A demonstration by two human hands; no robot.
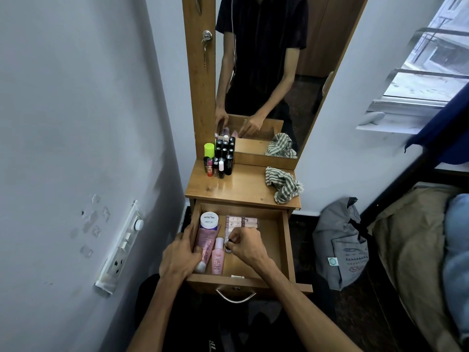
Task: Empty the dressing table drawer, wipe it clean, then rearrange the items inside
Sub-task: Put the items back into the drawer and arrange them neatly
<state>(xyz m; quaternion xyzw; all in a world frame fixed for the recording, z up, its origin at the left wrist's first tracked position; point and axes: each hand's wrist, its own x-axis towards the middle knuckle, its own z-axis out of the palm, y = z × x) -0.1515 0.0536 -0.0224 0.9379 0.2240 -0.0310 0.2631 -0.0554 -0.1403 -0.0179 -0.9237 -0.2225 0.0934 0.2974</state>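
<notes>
**Small bottle going in beside the pink one**

The drawer is pulled out. The right hand is curled and pinches a small dark-capped bottle near the middle of the drawer. The pink bottle lies just to its left, its long side running front to back. The left hand grips the purple tube at the drawer's left edge. I think the small bottle should be set down beside the pink one. More bottles wait at the tabletop's back left corner.
</notes>
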